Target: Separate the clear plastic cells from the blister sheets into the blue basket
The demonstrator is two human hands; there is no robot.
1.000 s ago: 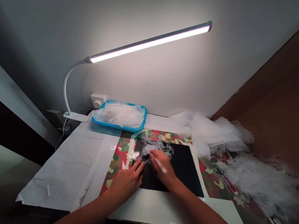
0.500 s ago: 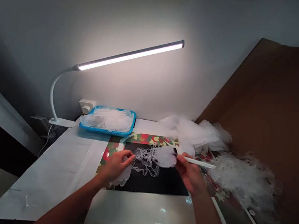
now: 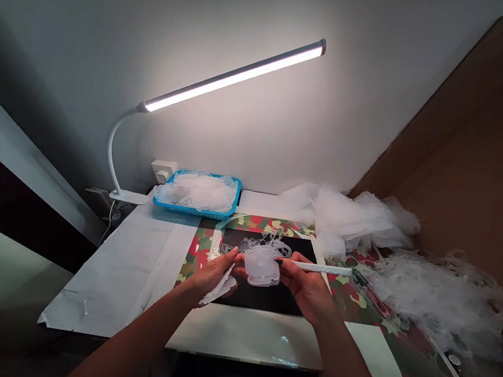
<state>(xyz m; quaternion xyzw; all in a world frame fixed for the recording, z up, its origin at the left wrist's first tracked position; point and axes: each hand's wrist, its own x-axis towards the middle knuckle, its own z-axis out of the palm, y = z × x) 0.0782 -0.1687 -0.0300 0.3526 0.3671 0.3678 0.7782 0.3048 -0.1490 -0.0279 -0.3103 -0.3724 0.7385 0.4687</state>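
Over the black mat, head view: you hold the translucent piece (image 3: 261, 267) at centre, above the table (image 3: 127, 271).
Left hand (image 3: 216, 274): fingers pinch its 9 o'clock edge.
Right hand (image 3: 307, 287): fingers clamp piece and white tool (image 3: 322, 268).
Handling: likely light, floppy, tearable; grip edges.

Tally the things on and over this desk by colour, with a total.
White: 2, the desk lamp and the wall socket.
Blue: 1, the tray.
Black: 1, the mat.
Clear: 1, the plastic piece held between both hands.
Total: 5.
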